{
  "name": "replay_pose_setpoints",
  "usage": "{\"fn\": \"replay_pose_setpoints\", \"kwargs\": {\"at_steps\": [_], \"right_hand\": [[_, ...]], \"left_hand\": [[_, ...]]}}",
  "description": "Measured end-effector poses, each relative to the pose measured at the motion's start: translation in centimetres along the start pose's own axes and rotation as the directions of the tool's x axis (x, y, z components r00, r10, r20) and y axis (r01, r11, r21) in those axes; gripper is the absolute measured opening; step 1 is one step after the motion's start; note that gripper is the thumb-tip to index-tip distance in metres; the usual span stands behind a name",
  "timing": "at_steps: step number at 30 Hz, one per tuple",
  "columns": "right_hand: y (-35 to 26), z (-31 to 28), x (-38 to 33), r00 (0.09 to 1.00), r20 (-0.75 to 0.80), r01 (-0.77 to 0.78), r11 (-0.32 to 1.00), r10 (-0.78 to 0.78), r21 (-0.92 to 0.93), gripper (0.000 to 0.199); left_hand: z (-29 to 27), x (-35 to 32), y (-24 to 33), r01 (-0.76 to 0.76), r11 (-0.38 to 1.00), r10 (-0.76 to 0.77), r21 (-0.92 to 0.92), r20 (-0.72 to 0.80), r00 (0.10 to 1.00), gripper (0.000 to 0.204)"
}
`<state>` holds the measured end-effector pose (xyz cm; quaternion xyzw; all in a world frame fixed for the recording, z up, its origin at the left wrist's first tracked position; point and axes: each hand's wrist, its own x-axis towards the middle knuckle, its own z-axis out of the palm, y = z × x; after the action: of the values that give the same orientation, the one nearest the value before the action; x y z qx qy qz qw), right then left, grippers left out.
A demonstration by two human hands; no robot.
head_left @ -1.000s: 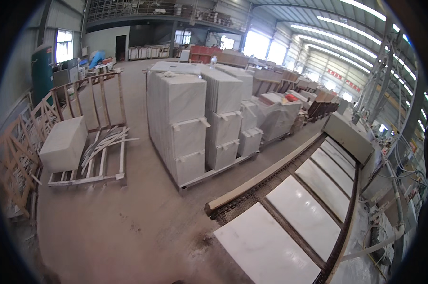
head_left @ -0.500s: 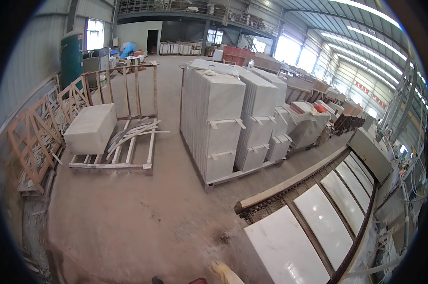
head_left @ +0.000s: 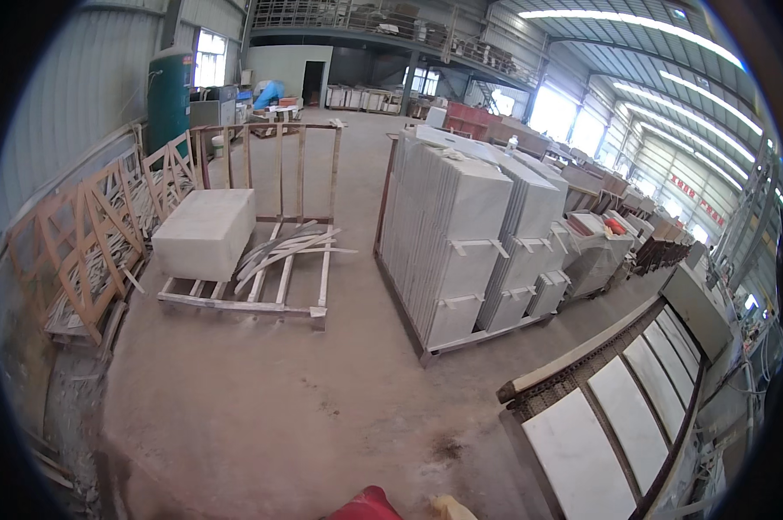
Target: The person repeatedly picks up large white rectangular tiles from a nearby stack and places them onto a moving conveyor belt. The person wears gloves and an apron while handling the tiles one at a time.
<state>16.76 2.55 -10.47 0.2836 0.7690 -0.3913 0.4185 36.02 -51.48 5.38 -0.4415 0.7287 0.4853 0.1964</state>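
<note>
- only a pale fingertip-like bit (head_left: 454,508) and a red sleeve or glove edge (head_left: 367,506) are poking in at the bottom edge, so i cannot tell whether either hand is wide, narrow or holding anything.
- the nearest things are the white slabs (head_left: 618,418) lying in a row on the conveyor line (head_left: 573,364) at lower right.
- the person seems to be standing by that line, looking out over the upright tile stacks (head_left: 469,243) and the wooden pallet (head_left: 236,299).
- next, handling a slab is likely calling for both hands reaching right.

White slabs, flat in a row
Glossy white slabs (head_left: 582,459) lie flat, end to end w/ thin gaps btwn, on conveyor (head_left: 573,368) near & lower R of strapped tile pallet (head_left: 461,251).
</note>
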Motion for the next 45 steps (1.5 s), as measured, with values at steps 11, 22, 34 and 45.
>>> {"fn": "replay_pose_setpoints", "kwargs": {"at_steps": [11,22,34,45], "right_hand": [[-19.6,11.3,0.7,0.892,0.225,0.421,0.902,-0.392,-0.098,0.046],[-27.6,14.3,15.9,0.965,0.137,0.255,0.931,-0.225,-0.263,0.050],[-62.6,34.4,15.2,0.876,0.341,0.446,0.842,-0.341,-0.303,0.040],[-78.3,45.2,15.4,0.902,0.348,0.356,0.899,-0.257,-0.257,0.036]], "left_hand": [[-5.2,4.1,-8.9,0.179,0.937,-0.215,-0.300,-0.092,0.972,0.037],[-3.9,22.9,-19.2,-0.163,0.968,0.153,-0.192,-0.063,0.986,0.039],[-14.6,26.4,-11.4,0.182,0.744,-0.336,-0.643,-0.124,0.934,0.040],[-30.3,46.5,-3.1,0.500,0.828,-0.524,-0.255,-0.032,0.851,0.050]]}}
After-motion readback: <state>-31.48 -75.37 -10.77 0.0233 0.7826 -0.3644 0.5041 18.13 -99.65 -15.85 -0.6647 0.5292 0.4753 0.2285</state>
